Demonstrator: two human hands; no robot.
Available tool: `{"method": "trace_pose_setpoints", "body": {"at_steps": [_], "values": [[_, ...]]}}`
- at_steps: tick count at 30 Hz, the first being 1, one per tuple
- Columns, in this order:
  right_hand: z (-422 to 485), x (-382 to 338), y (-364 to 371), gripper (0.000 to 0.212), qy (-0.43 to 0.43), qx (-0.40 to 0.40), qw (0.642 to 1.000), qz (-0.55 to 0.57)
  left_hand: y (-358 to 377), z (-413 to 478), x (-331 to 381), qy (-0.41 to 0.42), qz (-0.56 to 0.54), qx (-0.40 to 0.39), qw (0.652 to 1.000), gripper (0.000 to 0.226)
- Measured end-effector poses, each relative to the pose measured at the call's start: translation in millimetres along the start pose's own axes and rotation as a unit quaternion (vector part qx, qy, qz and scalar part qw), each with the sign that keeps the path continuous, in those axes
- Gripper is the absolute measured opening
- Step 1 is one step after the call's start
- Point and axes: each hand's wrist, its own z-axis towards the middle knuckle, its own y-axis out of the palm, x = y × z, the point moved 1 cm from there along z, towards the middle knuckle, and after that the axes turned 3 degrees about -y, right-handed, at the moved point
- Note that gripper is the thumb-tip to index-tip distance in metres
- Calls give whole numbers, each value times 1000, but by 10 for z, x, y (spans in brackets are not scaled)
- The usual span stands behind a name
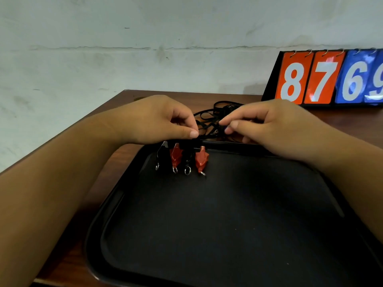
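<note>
Currently the black cords (221,109) are pinched by the left hand (163,121) at frame centre, just above the far rim of the tray (207,224). The whistles (201,159) dangle inside the tray. The right hand (269,129) is curled at the tangle (grip can't be confirmed). Risk: knots tightened if the cords are pulled apart, whistles dragged off the rim.

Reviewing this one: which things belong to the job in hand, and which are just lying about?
Job in hand: left hand pinching the black cords; right hand in the same tangle; red whistles inside the black tray, by its far rim.
Lying about: flip scoreboard; wooden table.
</note>
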Motion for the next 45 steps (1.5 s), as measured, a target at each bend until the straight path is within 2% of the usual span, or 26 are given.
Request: {"method": "trace_pose_setpoints", "body": {"at_steps": [5,11,15,19,22,25,29,33,38,41,45], "values": [[79,290,-202,26,97,95,990,43,22,16,-13,-13,-4,83,996,7],[121,583,-207,27,140,99,985,-1,74,39,8,-8,-26,115,993,9],[123,727,-218,24,137,107,985,-4,110,84,0,-16,-40,95,995,15],[117,829,-189,17,126,90,988,-23,61,214,144,-12,-5,88,996,15],[107,866,-205,14,110,87,990,-2,-17,412,271,-18,27,54,998,16],[106,867,-197,15,89,65,994,2,20,665,305,-33,29,9,999,23],[138,870,-132,22,76,22,996,-49,188,960,256,-77,19,-11,997,24],[174,881,-107,21,69,32,995,-62,276,1097,153,-72,38,-18,997,17],[214,873,-75,12,83,28,995,-52,335,1103,79,-54,15,-33,998,24],[226,860,-68,17,100,28,993,-57,389,1118,78,-41,62,-35,997,30],[255,841,-50,29,119,31,989,-88,408,1101,110,-35,80,-16,996,23]]}}
